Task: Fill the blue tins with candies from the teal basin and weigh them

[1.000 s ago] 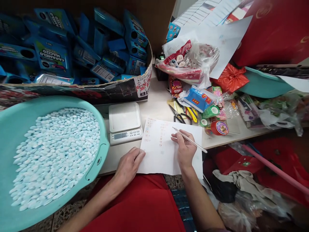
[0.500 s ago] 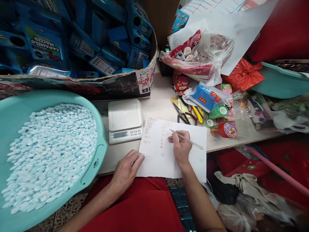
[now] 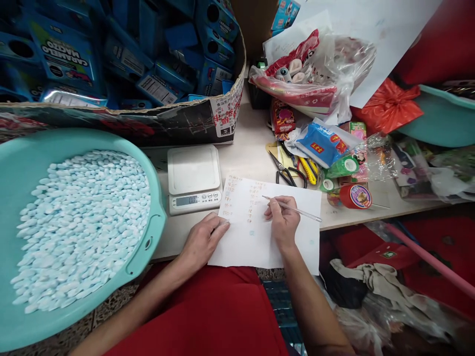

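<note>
Left hand [image 3: 204,236] has edged up the sheet [image 3: 256,249] toward the scale [image 3: 193,170] since half a second ago; the right hand [image 3: 285,222] holds a pen [image 3: 308,214].

To the scale's right and nearer the person lies the sheet, its columns of orange handwriting too small to read; the right hand is clamped on the pen, while the left lies over the sheet's left edge, fingers together, though whether it grips cannot be told. Digits on the scale's display [image 3: 186,200] are too small to read. Behind the scale, blue boxes [image 3: 70,54], one reading "CARAMELO", fill a carton [image 3: 163,123] printed with Chinese characters. Left of the scale, a turquoise basin [image 3: 92,141] holds pale blue pieces [image 3: 85,227]. Right of the scale, scissors [image 3: 282,170] rest on the pale bench [image 3: 172,237], above a speckled floor [image 3: 111,301].
</note>
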`<act>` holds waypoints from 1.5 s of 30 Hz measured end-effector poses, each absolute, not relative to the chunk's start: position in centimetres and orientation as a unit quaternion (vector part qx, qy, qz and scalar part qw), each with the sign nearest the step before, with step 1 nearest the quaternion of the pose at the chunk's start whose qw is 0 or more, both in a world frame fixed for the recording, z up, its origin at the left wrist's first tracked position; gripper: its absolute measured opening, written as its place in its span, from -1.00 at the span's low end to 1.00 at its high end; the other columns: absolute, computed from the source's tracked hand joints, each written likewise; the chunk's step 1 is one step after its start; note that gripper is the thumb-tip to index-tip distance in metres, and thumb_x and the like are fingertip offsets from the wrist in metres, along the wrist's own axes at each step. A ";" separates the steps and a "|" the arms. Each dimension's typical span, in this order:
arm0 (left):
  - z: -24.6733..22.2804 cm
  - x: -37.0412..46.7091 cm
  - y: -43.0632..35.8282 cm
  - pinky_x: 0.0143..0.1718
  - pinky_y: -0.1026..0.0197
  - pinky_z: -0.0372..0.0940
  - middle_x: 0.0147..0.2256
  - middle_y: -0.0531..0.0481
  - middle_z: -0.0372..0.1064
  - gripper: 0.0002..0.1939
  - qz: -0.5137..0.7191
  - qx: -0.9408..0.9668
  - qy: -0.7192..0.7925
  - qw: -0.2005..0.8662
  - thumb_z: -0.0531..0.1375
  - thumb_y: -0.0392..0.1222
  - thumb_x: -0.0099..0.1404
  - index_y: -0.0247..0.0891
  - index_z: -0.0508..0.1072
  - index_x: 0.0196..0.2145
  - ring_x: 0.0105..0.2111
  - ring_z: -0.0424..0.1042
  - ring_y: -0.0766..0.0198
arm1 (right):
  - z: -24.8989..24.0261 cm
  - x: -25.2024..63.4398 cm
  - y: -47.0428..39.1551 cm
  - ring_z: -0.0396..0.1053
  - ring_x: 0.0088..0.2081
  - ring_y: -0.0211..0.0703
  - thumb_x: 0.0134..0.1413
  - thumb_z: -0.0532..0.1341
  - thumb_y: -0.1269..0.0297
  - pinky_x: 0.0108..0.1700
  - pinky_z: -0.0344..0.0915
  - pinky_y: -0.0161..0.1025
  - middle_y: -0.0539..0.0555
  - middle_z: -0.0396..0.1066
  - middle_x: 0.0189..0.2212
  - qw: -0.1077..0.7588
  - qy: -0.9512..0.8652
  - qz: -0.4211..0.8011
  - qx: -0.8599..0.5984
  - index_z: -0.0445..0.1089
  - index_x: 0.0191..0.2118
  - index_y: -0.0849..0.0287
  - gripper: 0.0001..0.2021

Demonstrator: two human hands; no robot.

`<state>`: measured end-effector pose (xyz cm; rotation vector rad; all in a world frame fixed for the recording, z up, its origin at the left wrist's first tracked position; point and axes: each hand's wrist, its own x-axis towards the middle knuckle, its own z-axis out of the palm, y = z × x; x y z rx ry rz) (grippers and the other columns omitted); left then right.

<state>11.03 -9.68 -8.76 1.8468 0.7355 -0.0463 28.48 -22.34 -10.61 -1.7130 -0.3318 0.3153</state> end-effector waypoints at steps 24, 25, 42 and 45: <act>-9.9 10.8 -10.0 -0.28 0.27 0.18 -0.36 0.03 0.34 -0.71 0.042 0.763 0.325 0.557 0.09 -0.02 0.38 -0.23 0.51 -0.33 -0.31 0.34 0.28 | -11.8 26.6 -24.5 0.39 -0.57 -0.27 0.19 0.18 0.22 -0.52 0.36 -0.31 -0.08 0.37 -0.57 0.588 -0.209 0.144 -0.768 0.31 -0.32 0.14 -0.88; -9.9 10.8 -10.0 -0.28 0.27 0.18 -0.36 0.03 0.34 -0.71 0.044 0.763 0.326 0.557 0.09 -0.02 0.38 -0.23 0.51 -0.33 -0.31 0.35 0.29 | -11.9 26.6 -24.7 0.37 -0.58 -0.27 0.19 0.18 0.22 -0.52 0.34 -0.32 -0.08 0.37 -0.59 0.583 -0.219 0.145 -0.769 0.32 -0.33 0.14 -0.87; -9.6 11.0 -10.2 -0.27 0.25 0.18 -0.34 0.00 0.37 -0.69 0.047 0.768 0.332 0.545 0.07 -0.03 0.38 -0.24 0.52 -0.33 -0.30 0.36 0.26 | -11.5 25.5 -25.2 0.51 -0.43 -0.18 0.13 0.26 0.21 -0.37 0.49 -0.21 0.00 0.47 -0.44 0.532 -0.220 0.171 -0.800 0.37 -0.25 0.15 -0.86; -9.7 11.0 -10.2 -0.28 0.26 0.18 -0.34 0.00 0.36 -0.69 0.050 0.766 0.332 0.549 0.08 -0.03 0.38 -0.25 0.52 -0.33 -0.30 0.35 0.27 | -12.0 25.5 -25.2 0.47 -0.50 -0.21 0.15 0.24 0.20 -0.45 0.45 -0.26 -0.04 0.43 -0.53 0.531 -0.216 0.168 -0.802 0.35 -0.29 0.15 -0.86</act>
